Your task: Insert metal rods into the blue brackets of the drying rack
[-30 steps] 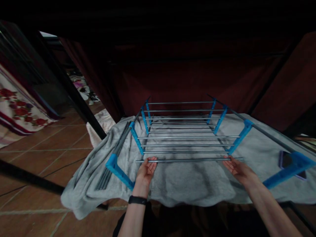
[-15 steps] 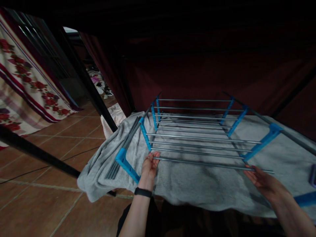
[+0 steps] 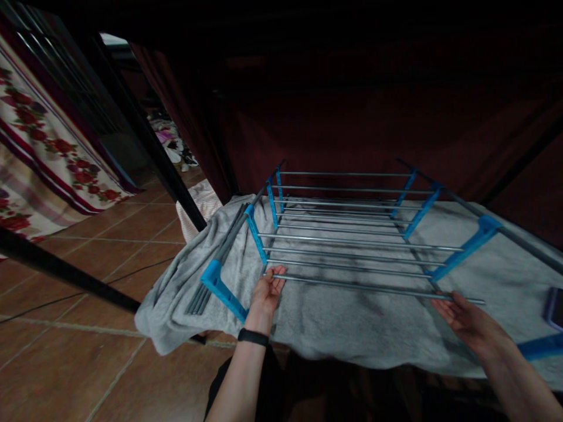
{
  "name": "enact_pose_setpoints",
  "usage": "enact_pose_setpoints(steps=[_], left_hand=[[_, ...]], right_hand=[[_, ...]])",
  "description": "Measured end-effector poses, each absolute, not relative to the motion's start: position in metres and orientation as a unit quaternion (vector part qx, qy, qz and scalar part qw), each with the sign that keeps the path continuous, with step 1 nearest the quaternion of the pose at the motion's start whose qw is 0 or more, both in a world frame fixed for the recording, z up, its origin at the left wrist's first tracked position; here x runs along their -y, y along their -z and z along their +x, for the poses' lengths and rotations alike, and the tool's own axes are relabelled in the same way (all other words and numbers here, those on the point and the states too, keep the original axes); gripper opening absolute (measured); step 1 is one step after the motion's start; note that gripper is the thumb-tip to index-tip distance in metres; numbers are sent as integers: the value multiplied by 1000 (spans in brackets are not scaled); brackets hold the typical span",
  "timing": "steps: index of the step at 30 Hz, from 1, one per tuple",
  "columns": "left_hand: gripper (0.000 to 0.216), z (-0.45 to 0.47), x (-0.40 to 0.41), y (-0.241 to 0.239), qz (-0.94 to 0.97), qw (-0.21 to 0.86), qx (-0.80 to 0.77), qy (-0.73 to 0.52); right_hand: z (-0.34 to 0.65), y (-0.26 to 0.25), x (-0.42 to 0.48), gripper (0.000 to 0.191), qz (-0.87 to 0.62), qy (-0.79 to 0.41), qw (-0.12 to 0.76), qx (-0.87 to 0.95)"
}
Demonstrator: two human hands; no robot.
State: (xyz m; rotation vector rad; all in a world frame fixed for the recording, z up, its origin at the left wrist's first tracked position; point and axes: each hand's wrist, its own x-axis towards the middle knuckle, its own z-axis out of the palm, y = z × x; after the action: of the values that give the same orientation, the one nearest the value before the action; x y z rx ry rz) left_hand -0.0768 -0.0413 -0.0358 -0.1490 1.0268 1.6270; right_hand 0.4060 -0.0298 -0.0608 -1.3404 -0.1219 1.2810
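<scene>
A loose grey metal tube (image 3: 360, 286) lies level across the front of a partly built rack, held at both ends. My left hand (image 3: 269, 290), with a black band on the wrist, grips it near its left end. My right hand (image 3: 460, 313) pinches it near the right end, whose tip pokes out past the fingers. Behind the tube stands the rack, its blue plastic brackets (image 3: 255, 234) joined by several thin rods (image 3: 352, 240). Nearest my left wrist is the front left blue bracket (image 3: 224, 291); another blue bracket (image 3: 539, 347) sits below my right forearm.
The rack rests on a grey blanket (image 3: 334, 328) over a bed. Several spare tubes (image 3: 204, 296) lie at its left side. A dark phone-like object (image 3: 555, 308) is at the right edge. A black bed post (image 3: 153, 152) rises at left, above the tiled floor (image 3: 65, 363).
Both hands still hold the tube at almost the same place before the rack. The whole view has shifted slightly, and more of the dark object at right shows.
</scene>
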Motion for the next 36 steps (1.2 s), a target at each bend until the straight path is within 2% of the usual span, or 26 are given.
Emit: enact_pose_setpoints(steps=[25,36], left_hand=[[13,-59,43,39,-49,593,-446,-669],[14,-55,43,38,-46,605,-451,-655]], right_hand=[[393,56,25,19,-617,-523,586,44],[395,62,23,23,-595,-544,588,66]])
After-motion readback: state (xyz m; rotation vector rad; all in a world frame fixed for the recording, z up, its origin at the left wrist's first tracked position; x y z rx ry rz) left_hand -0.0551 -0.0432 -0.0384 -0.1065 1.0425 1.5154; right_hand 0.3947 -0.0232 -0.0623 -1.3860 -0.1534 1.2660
